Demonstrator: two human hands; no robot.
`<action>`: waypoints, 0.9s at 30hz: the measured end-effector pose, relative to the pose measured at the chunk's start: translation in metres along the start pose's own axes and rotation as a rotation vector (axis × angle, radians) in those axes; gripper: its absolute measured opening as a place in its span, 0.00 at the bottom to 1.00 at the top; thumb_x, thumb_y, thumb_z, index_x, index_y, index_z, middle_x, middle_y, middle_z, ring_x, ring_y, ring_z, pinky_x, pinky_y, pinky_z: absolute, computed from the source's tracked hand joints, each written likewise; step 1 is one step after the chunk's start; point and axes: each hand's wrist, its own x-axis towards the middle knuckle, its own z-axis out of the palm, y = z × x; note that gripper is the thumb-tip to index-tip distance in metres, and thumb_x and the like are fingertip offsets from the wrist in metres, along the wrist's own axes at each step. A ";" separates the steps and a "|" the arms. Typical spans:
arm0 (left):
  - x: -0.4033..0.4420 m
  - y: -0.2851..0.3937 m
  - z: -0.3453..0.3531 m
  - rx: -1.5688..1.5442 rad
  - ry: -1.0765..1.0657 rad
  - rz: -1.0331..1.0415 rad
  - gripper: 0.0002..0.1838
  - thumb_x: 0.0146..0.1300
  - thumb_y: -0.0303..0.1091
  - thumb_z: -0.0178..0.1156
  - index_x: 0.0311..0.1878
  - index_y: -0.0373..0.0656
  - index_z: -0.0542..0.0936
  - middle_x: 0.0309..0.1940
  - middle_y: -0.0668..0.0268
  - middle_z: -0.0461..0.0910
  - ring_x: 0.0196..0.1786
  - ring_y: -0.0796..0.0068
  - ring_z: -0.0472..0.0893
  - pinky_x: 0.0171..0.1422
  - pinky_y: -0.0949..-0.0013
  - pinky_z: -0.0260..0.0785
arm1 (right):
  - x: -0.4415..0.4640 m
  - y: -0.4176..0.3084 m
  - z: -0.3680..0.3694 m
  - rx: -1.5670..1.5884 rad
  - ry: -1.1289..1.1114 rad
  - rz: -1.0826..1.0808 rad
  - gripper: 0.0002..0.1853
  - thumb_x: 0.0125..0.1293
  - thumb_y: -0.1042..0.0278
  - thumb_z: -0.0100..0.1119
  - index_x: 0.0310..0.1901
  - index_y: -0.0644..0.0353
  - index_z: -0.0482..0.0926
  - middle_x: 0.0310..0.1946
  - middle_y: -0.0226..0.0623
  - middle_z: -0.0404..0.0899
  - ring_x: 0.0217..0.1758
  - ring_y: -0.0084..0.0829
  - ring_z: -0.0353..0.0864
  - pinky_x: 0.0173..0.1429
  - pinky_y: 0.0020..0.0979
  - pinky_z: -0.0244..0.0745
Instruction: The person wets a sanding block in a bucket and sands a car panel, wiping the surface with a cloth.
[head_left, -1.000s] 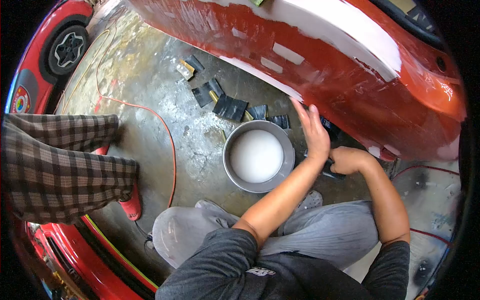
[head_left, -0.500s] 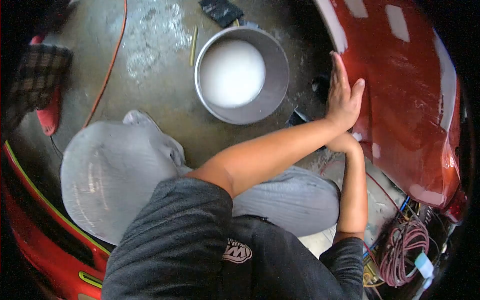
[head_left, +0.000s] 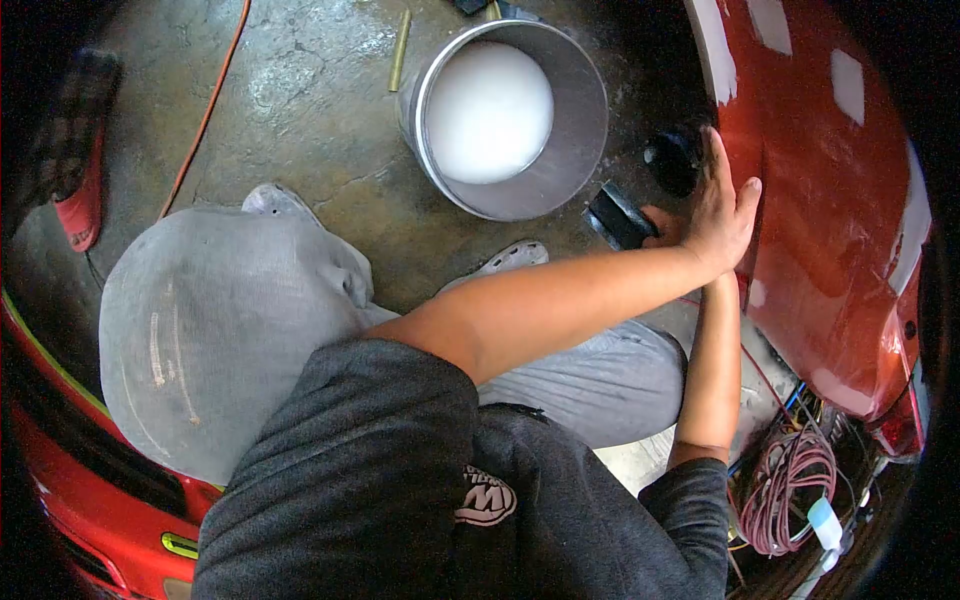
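Red car body panel (head_left: 800, 260) is the big item, down the right side; pale patches (head_left: 848, 85) on it, scuffed finish between. Grey bucket (head_left: 575, 130) on the wet floor ahead of the knees, milky white liquid (head_left: 490, 110) in it, well apart from the panel. Hose coil (head_left: 790, 490) lower right, past the panel's near end. Co-worker's red sandal (head_left: 80, 215) far left.

Left hand (head_left: 722, 225): spread, fingers straight, thumb out, nothing held. It's right up at the panel's lower edge; can't confirm contact from this angle. Right hand (head_left: 660, 228): mostly hidden under the left wrist, only fingers visible, at the near end of a black folded sheet (head_left: 617, 217). Can't tell how far closed or whether it grips. Sheet is low, between bucket and panel, apart from both. Yellowish stick (head_left: 399, 50) on the floor, left of the bucket.

My read: step in hand is steadying by the panel while the right hand handles the sheet. Next move calls for a sure grip on the sheet and clearance between the crossed arms.
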 end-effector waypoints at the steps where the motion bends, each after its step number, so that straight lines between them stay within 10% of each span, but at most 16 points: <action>1: 0.003 0.005 0.002 -0.034 0.017 -0.057 0.46 0.78 0.45 0.50 0.82 0.24 0.39 0.83 0.31 0.40 0.85 0.37 0.45 0.89 0.51 0.37 | 0.004 0.000 0.000 0.000 0.019 -0.009 0.33 0.70 0.63 0.69 0.74 0.61 0.71 0.75 0.44 0.70 0.79 0.39 0.66 0.83 0.40 0.55; 7: 0.035 0.069 -0.013 -0.156 0.030 -0.329 0.46 0.79 0.49 0.50 0.80 0.20 0.42 0.82 0.29 0.40 0.86 0.39 0.44 0.89 0.52 0.36 | 0.001 0.004 -0.001 0.006 0.091 -0.008 0.34 0.69 0.63 0.69 0.74 0.62 0.71 0.74 0.45 0.70 0.78 0.40 0.66 0.83 0.40 0.55; 10: 0.069 0.075 -0.030 -0.216 0.060 -0.115 0.46 0.79 0.47 0.50 0.81 0.22 0.39 0.83 0.31 0.37 0.86 0.39 0.41 0.90 0.53 0.33 | -0.004 0.013 -0.007 0.114 -0.290 0.097 0.34 0.70 0.63 0.69 0.75 0.63 0.70 0.76 0.44 0.69 0.79 0.38 0.65 0.84 0.39 0.54; 16: 0.186 0.086 -0.067 -0.221 0.165 0.312 0.48 0.81 0.53 0.47 0.82 0.26 0.36 0.84 0.36 0.35 0.87 0.43 0.38 0.90 0.56 0.31 | -0.001 -0.093 0.003 -0.271 -0.252 0.183 0.24 0.57 0.71 0.60 0.56 0.70 0.79 0.46 0.64 0.85 0.52 0.55 0.87 0.60 0.46 0.77; 19: 0.276 0.097 -0.081 -0.110 0.248 0.378 0.55 0.77 0.69 0.42 0.82 0.25 0.39 0.85 0.38 0.35 0.88 0.46 0.36 0.90 0.56 0.29 | -0.003 -0.087 0.004 -0.211 -0.239 0.180 0.22 0.57 0.71 0.61 0.55 0.69 0.79 0.43 0.61 0.85 0.49 0.52 0.87 0.59 0.44 0.78; 27: 0.373 0.161 -0.141 -0.078 0.221 0.481 0.54 0.78 0.70 0.39 0.83 0.27 0.43 0.85 0.40 0.38 0.88 0.49 0.40 0.90 0.59 0.33 | -0.028 -0.069 0.006 -0.134 -0.151 0.196 0.23 0.58 0.73 0.60 0.58 0.68 0.78 0.43 0.53 0.86 0.49 0.42 0.87 0.58 0.40 0.78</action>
